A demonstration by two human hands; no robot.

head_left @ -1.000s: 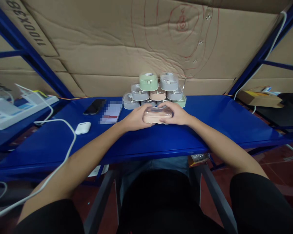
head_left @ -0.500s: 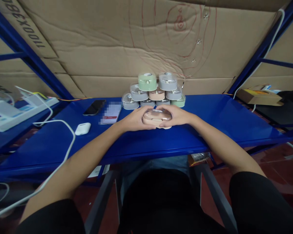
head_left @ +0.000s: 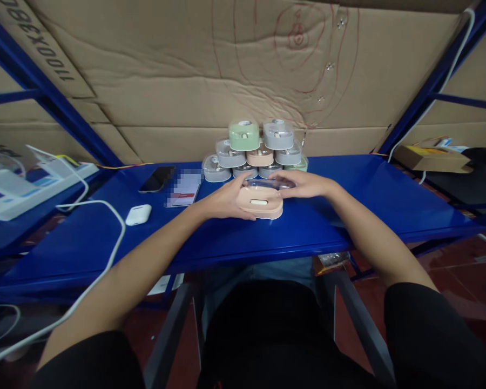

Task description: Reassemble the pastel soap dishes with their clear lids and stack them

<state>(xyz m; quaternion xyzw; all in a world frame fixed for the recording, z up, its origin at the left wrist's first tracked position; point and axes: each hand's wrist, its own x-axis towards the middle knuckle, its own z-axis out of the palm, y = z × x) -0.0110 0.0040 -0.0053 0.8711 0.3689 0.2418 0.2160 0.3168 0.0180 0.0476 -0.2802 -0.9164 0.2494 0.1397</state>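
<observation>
While the left hand [head_left: 225, 200] grips a peach box [head_left: 261, 205], right hand [head_left: 305, 185] grasping its clear lid [head_left: 264, 184], stacked boxes [head_left: 260, 157] behind, along the back edge of the blue table [head_left: 372, 205].

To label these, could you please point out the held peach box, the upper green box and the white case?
Held peach box [head_left: 262, 209]: head view, below tab.
Upper green box [head_left: 243, 143]: head view, front wall.
White case [head_left: 138, 215]: head view, shell.

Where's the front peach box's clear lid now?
In the head view, the clear lid is near centre, held by the right hand, just beyond the peach box in the left hand; stacked boxes stand behind.
</observation>
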